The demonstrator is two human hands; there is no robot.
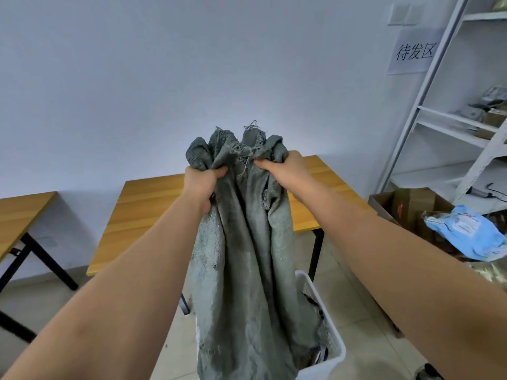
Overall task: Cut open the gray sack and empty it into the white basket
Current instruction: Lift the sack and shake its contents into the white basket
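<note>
Fingers of the left hand are clenched on bunched fabric at the frayed upper end of the gray sack. The right hand grips the same end, fingers curled into the cloth. The sack hangs limp, its lower part inside the white basket on the floor. A wooden table stands behind.

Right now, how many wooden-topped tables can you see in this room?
2. One table stands straight ahead behind the gray sack; the other table is at the left edge, partly cut off. More may lie out of view.
</note>
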